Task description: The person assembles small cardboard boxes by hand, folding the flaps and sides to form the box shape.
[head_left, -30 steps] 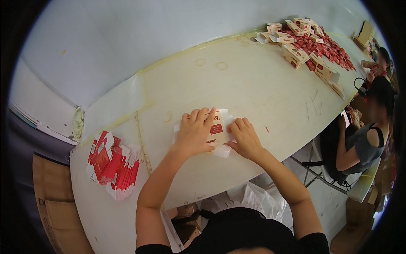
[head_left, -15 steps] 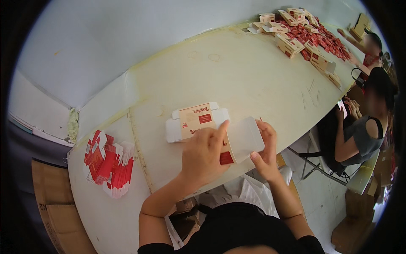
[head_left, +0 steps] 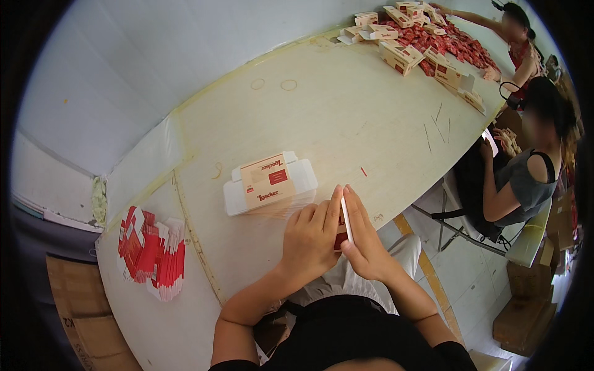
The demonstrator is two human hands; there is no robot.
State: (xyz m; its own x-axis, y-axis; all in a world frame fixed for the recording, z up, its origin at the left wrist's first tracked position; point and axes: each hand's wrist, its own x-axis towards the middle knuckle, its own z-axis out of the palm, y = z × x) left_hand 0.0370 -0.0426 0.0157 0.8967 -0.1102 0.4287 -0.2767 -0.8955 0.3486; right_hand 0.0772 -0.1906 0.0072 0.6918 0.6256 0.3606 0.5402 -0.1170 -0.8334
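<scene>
Between my two hands a cream and red cardboard carton (head_left: 340,241) stands on edge, with a white flap rising along the right palm. My left hand (head_left: 311,240) wraps over its left side, fingers together. Against the flap my right hand (head_left: 369,244) presses with fingers straight and together, and its thumb bends over the near end. Most of this carton is hidden behind the hands. Just beyond my left hand, flattened carton blanks (head_left: 267,181), cream with white flaps and a red square, lie on the table.
Stacked red and white folded cartons (head_left: 153,250) lie at the left. At the far right are a heap of small red packets (head_left: 442,46) and several cream cartons (head_left: 402,57). Two people sit along the right edge. Cardboard boxes (head_left: 526,303) stand on the floor at right.
My hands have come together around the carton. Its white flap, spread out to the right before, now stands upright under my right palm. The view has shifted slightly.
</scene>
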